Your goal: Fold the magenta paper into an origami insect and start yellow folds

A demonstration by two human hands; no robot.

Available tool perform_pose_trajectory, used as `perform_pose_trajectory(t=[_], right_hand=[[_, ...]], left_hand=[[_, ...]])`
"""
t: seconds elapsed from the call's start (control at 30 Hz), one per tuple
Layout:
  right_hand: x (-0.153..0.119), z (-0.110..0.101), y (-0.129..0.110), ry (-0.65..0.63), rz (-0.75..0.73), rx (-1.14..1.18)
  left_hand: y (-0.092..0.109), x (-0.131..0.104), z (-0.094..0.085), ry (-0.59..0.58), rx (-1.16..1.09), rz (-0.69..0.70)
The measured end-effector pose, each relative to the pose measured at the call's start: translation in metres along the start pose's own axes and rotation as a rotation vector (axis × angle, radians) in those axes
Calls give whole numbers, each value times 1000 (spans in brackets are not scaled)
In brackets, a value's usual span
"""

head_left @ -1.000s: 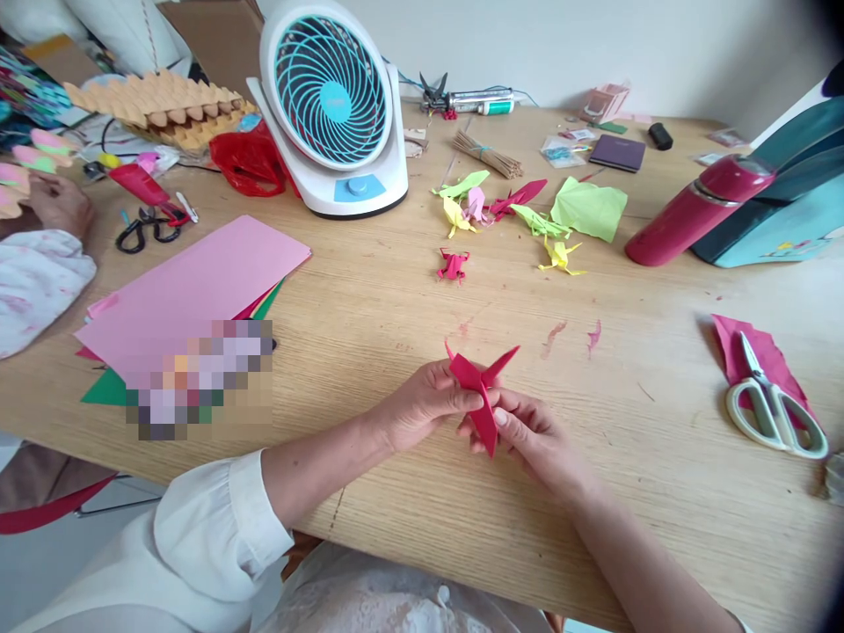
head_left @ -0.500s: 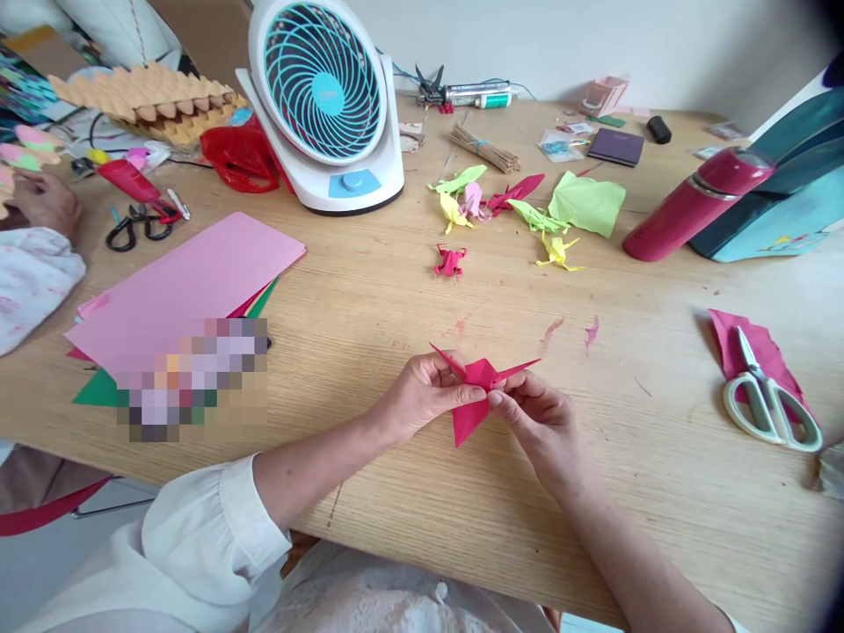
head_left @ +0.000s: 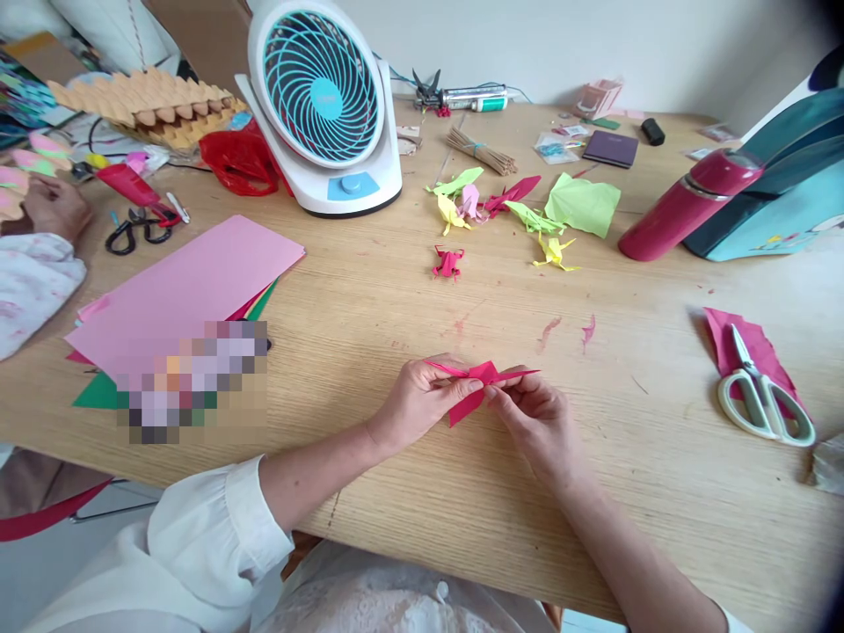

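A red folded paper figure [head_left: 465, 406] with thin points to either side is held between my two hands above the wooden table. My left hand [head_left: 428, 391] pinches its left half, thumb on top near the centre. From the other side my right hand [head_left: 531, 413] grips it with thumb and fingers close to the middle fold. Parts of the paper are hidden behind my fingers. Beyond my hands sits a small red paper frog [head_left: 448, 263], and several folded figures lie behind it, among them a yellow one [head_left: 554, 252].
Scissors [head_left: 765, 404] rest on red paper [head_left: 722, 338] at right. A red bottle [head_left: 689, 207] stands behind them. Pink sheets [head_left: 198, 272] are stacked at left, near a white fan [head_left: 362, 189]. Another person's hand [head_left: 56, 207] is at the far left.
The red paper figure has tilted, so its lower flap looks shorter and its side points lie flatter. Both hands keep their pinch on it. The other person's hand has shifted slightly right.
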State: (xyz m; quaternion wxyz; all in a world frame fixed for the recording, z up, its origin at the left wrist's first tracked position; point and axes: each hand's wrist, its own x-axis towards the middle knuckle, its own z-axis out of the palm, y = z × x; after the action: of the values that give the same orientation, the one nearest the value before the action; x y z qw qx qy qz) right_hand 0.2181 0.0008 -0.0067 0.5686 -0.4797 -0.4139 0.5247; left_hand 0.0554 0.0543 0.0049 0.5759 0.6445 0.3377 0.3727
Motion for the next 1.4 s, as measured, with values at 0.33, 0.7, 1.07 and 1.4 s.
perform_pose_trajectory(t=[0.33,0.7,1.07,1.4], right_hand=[[1,0,-2,8,-28,5],[-2,-3,-5,51,46,-124],[-5,-17,-14,-91,-327,-539],[-4,-25,-23,-258,-775,-903]], left_hand=[[-2,1,4,4,-145,-154],[5,1,5,90,232,-103],[3,6,-4,-2,-138,-370],[14,5,-6,-167,-218,-478]])
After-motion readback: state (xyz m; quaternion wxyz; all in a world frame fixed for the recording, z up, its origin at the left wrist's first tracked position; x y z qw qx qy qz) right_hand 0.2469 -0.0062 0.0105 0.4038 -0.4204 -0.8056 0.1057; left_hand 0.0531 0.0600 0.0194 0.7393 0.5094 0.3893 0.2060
